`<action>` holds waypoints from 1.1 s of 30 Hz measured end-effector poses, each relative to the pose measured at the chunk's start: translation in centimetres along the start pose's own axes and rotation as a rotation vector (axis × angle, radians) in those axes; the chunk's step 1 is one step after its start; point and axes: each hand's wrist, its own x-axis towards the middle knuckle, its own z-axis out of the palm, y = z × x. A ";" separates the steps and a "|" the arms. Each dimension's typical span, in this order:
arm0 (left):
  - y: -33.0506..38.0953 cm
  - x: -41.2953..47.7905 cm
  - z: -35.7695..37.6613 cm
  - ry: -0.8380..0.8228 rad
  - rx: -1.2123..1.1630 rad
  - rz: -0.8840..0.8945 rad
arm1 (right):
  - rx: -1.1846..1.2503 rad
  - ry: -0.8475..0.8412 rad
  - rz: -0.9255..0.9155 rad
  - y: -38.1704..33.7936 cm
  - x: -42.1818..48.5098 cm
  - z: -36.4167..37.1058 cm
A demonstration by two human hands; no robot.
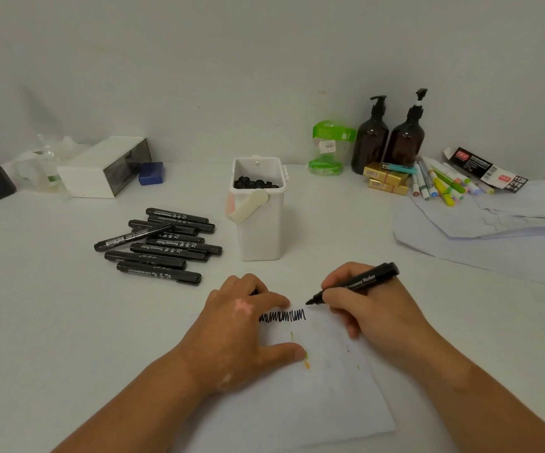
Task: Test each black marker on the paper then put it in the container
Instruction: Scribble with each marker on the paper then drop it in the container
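Gripping an uncapped black permanent marker (356, 282), the right hand (372, 305) has its fingers (333, 284) curled tight around the barrel in a writing hold. Marker: long axis slanted, tip down and to the left, rear end raised to the upper right; tip at the right end of a black zigzag scribble (282, 316) near the top edge of the paper (330, 403).

Left hand (241, 325): laid on the paper, thumb and forefinger spread flat, the other fingers curled over a small dark object, only partly seen and not identifiable.

Paper: white sheet, also bearing faint green and orange marks.

Container (259, 210): white, upright, beyond the hands at the middle of the desk (52, 305); black marker ends visible inside, a handle hanging on its front.

Pile of capped black markers (160, 243): left of the container, lying mostly crosswise.

Back of the desk, by a pale wall: two brown pump bottles (388, 138), coloured pens (441, 181), loose sheets (493, 223) to the right, a white box (104, 166) to the left.
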 end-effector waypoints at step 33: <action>-0.1 0.1 -0.1 -0.006 -0.022 -0.036 | -0.251 0.039 0.027 0.7 0.4 0.3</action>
